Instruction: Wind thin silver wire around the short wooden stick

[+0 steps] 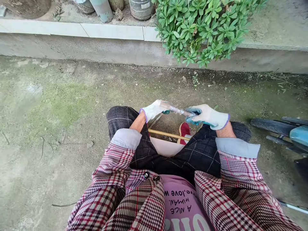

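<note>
My left hand (154,110), in a white work glove with a purple cuff, is closed around one end of a short greyish-brown rod (177,110). The rod's middle is wrapped in something shiny and silvery, perhaps wire or clear film; I cannot tell which. My right hand (208,116), gloved alike with teal coating on the palm side, grips the other end with thumb and fingers. The rod is held above the ground between my knees. Below it runs a thin yellowish stick (168,133), in front of a pale pink surface (166,146) between my thighs.
A red shoe (184,131) shows beneath my right hand. Ahead stands a low concrete ledge with white tile edging (112,31), pots (141,9) and a leafy green shrub (199,29). Black wheels (274,126) with a blue part are at right. Twigs (43,146) lie on the ground.
</note>
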A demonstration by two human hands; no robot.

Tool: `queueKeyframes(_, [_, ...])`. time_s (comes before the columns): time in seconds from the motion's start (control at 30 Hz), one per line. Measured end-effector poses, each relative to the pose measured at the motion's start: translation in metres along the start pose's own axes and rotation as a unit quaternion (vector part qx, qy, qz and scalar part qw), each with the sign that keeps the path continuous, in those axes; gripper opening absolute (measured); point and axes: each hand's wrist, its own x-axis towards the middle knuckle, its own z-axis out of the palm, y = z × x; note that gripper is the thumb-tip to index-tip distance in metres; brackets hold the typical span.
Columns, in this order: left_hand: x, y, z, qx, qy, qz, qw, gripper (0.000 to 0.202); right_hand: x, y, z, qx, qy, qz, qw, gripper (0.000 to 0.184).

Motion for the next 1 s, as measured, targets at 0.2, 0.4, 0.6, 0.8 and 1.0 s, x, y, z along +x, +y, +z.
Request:
queueKeyframes(0.2, [-0.001,-0.007,0.01,-0.008,-0.024,-0.004,1.0,0.011,0.018,0.003,0.002,0.266,0.211,0.009,0.94,0.052])
queueKeyframes(0.4, [-0.01,0.005,0.013,0.037,-0.082,-0.008,0.996,0.021,0.044,0.024,-0.004,0.147,0.317,0.077,0.934,0.055])
queueKeyframes(0.6, [-0.014,0.012,0.007,0.074,-0.108,0.003,0.991,0.022,0.047,0.034,-0.003,-0.322,0.199,0.14,0.915,0.042])
queueKeyframes(0.8, [-0.013,0.017,-0.004,0.063,0.04,0.002,0.997,0.018,0.036,0.028,0.004,-0.372,0.003,0.127,0.92,0.035])
queueKeyframes(1.0, [-0.013,0.02,-0.01,0.02,0.114,0.011,0.993,0.013,0.013,0.012,0.004,-0.136,-0.103,0.067,0.983,0.04])
